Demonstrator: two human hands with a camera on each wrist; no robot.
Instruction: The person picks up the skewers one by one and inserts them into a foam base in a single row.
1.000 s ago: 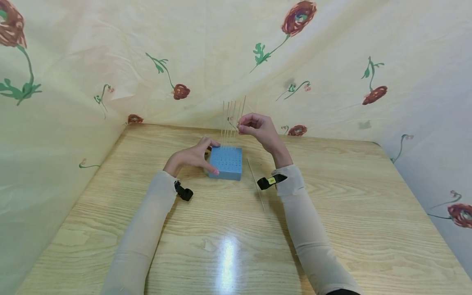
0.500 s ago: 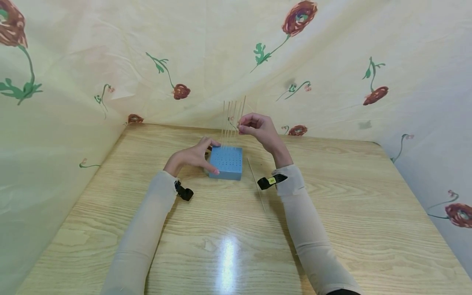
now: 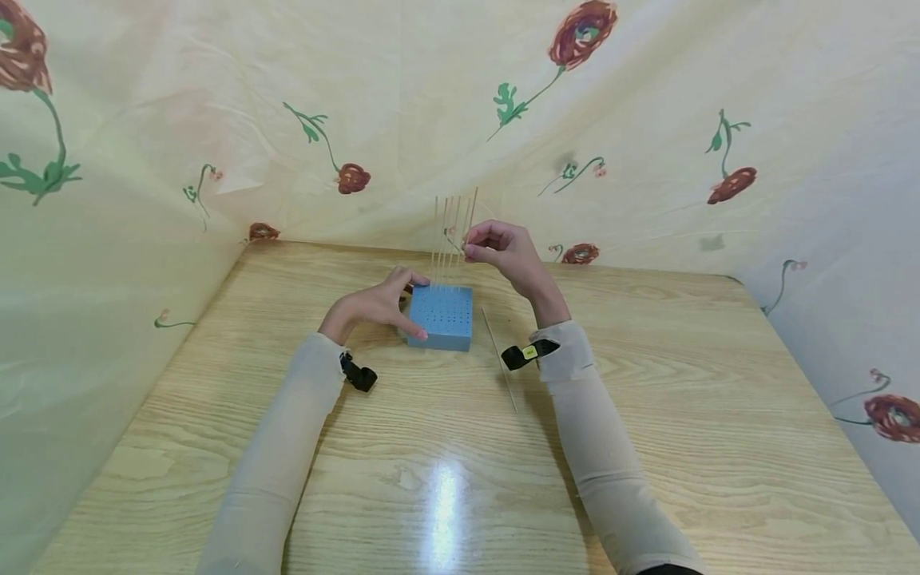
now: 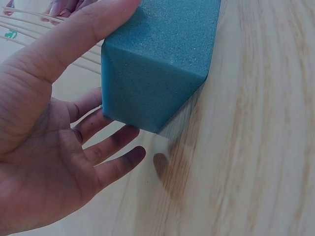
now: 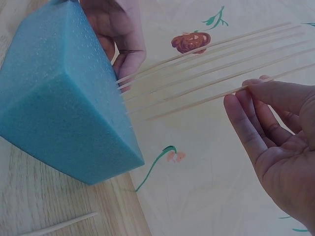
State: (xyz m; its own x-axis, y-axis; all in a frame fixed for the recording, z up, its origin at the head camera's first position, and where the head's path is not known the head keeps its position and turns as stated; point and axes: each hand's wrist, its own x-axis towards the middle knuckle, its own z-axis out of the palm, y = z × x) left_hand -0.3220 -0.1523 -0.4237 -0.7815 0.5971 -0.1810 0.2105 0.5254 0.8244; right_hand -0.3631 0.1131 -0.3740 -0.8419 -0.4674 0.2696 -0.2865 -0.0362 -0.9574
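A blue foam block point(image 3: 440, 321) dotted with rows of small holes sits on the table. Along its far edge stand several thin wooden skewers point(image 3: 434, 239), upright in a row. My left hand point(image 3: 375, 305) grips the block from the left, thumb on the near side and index finger at the far corner; the other fingers spread beside it in the left wrist view. Above the block's far right, my right hand point(image 3: 512, 257) pinches another skewer point(image 5: 197, 103) between thumb and fingertips. In the right wrist view its lower tip looks slightly apart from the block's top.
One loose skewer point(image 3: 499, 359) lies on the wooden table point(image 3: 388, 479) to the right of the block. A flower-patterned sheet point(image 3: 431, 96) hangs close behind the table and along its sides. Each wrist carries a small black camera.
The top of the pinched skewer has tipped very slightly to the left. Both hands and the block have otherwise stayed in place.
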